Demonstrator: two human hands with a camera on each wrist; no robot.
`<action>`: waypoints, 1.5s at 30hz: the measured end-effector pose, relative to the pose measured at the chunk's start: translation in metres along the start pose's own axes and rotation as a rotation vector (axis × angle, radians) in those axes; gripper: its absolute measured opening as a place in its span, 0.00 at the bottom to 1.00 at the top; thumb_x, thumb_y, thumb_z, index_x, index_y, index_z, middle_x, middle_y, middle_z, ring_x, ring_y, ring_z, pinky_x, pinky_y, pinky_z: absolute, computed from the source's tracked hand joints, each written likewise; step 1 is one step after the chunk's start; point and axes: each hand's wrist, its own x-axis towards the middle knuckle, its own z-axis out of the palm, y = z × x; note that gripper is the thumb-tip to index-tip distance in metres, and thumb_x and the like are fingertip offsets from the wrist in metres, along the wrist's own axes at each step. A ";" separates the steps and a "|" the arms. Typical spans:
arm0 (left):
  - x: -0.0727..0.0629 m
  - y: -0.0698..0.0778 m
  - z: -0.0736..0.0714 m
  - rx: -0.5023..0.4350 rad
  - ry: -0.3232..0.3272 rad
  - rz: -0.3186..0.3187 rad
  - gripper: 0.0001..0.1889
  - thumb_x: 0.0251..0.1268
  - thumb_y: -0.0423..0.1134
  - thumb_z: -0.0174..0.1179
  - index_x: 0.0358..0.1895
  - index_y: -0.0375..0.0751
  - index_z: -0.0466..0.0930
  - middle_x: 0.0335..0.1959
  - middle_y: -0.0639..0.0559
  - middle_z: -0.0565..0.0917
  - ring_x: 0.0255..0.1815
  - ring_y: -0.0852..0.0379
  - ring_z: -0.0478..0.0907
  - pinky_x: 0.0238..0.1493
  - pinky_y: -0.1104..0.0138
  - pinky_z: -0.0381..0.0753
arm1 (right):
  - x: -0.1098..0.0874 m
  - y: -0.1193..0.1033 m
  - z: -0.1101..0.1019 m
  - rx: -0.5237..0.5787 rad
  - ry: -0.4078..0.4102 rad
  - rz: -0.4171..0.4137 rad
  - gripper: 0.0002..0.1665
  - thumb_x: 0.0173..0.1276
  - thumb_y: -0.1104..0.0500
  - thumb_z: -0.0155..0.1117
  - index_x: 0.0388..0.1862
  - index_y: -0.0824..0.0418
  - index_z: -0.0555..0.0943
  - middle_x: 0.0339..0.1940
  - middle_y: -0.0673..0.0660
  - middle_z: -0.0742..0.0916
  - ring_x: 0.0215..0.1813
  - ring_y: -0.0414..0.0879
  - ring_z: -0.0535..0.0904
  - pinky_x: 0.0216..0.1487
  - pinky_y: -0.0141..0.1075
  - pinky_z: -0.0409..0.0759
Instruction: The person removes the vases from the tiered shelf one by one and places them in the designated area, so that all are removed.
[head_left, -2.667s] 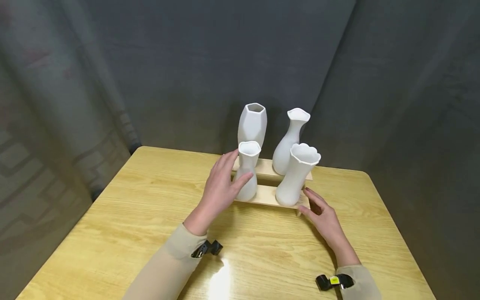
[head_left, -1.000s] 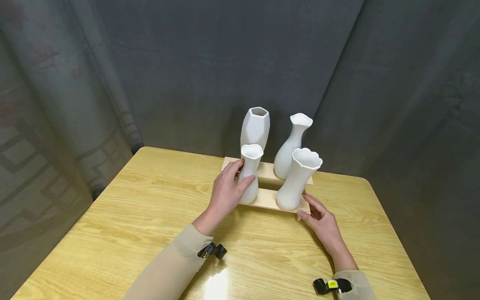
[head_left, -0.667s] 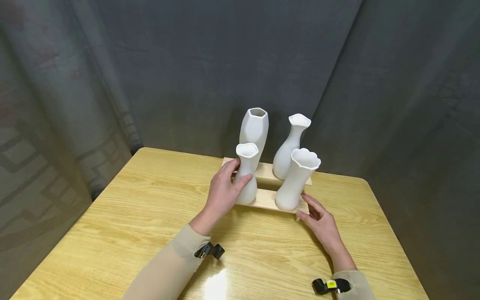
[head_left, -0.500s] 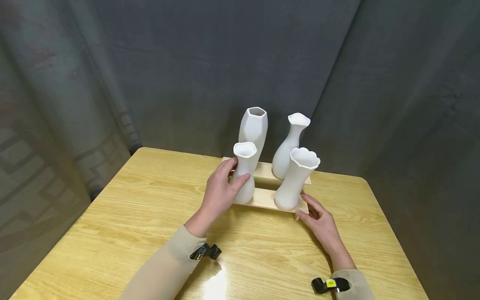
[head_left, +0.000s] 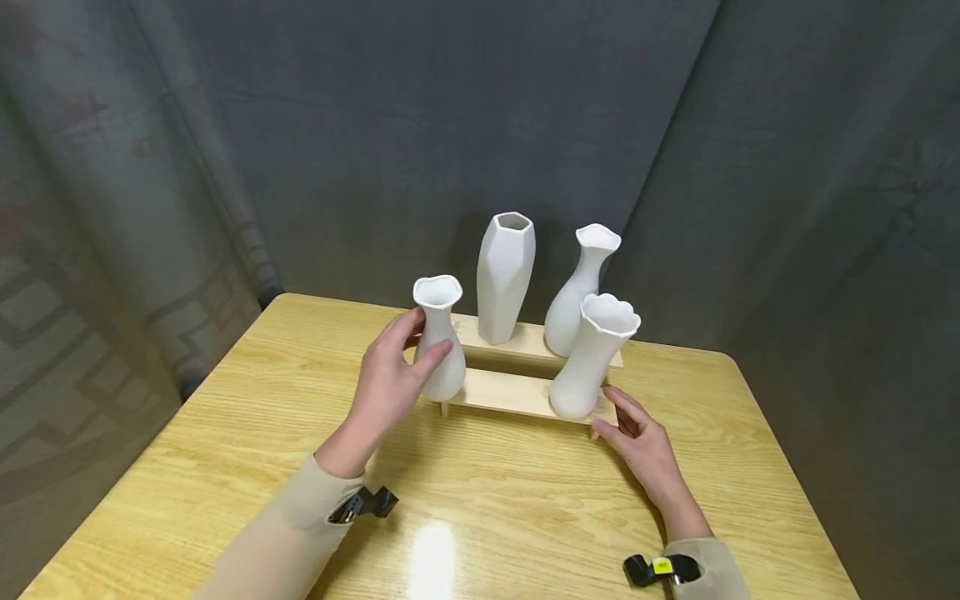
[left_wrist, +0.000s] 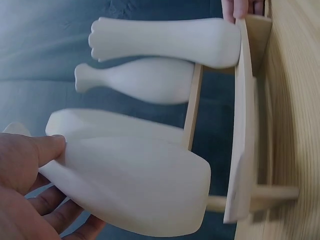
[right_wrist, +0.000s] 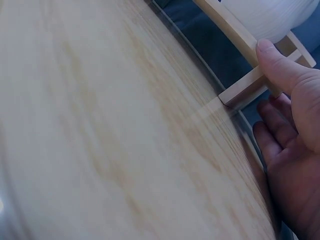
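My left hand grips a small white vase with a wavy rim, thumb in front and fingers behind. In the left wrist view the base of this vase stands apart from the lower board of a two-tier wooden stand. At the stand's right end, my right hand pinches the lower board, its thumb on the edge. Close to it a scalloped-rim white vase stands on the lower tier. The upper tier bears a faceted white vase and a slender-necked white vase.
The stand rests on a light wood-grain table, near its back edge. A dark grey curtain hangs behind the table and along both sides.
My left hand has moved left with the small vase, from in front of the faceted vase to the stand's left end. The faceted vase now shows down to its base. The right hand stays put.
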 end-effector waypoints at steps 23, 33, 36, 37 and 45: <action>0.031 -0.066 -0.016 0.068 0.135 -0.060 0.23 0.75 0.34 0.73 0.68 0.29 0.80 0.60 0.32 0.84 0.61 0.34 0.83 0.64 0.39 0.84 | 0.000 0.002 0.001 0.024 0.001 -0.008 0.46 0.78 0.45 0.76 0.89 0.54 0.68 0.90 0.56 0.67 0.88 0.58 0.61 0.75 0.22 0.66; 0.044 -0.091 0.000 0.053 0.157 -0.100 0.24 0.76 0.33 0.72 0.69 0.29 0.79 0.62 0.31 0.83 0.63 0.34 0.82 0.67 0.43 0.83 | 0.000 0.002 0.001 0.020 0.003 0.007 0.47 0.78 0.44 0.75 0.89 0.53 0.68 0.90 0.56 0.66 0.89 0.59 0.60 0.83 0.53 0.63; 0.047 -0.098 0.006 0.055 0.159 -0.107 0.23 0.76 0.34 0.72 0.68 0.29 0.80 0.62 0.31 0.83 0.63 0.34 0.82 0.67 0.44 0.83 | 0.000 0.003 0.001 0.012 0.008 0.013 0.47 0.78 0.43 0.75 0.89 0.52 0.68 0.90 0.55 0.66 0.89 0.58 0.60 0.83 0.51 0.64; 0.048 -0.100 0.007 0.054 0.159 -0.111 0.24 0.76 0.34 0.72 0.68 0.29 0.80 0.62 0.32 0.83 0.63 0.34 0.82 0.67 0.44 0.83 | 0.000 0.002 0.001 0.012 0.010 0.013 0.47 0.78 0.43 0.75 0.89 0.52 0.68 0.90 0.54 0.66 0.89 0.57 0.61 0.83 0.50 0.64; 0.051 -0.112 0.014 0.010 0.176 -0.163 0.24 0.75 0.35 0.73 0.69 0.31 0.80 0.63 0.33 0.83 0.64 0.35 0.83 0.68 0.45 0.83 | -0.001 0.002 0.001 0.022 0.006 -0.001 0.46 0.78 0.44 0.75 0.88 0.52 0.69 0.90 0.54 0.67 0.89 0.57 0.60 0.83 0.43 0.65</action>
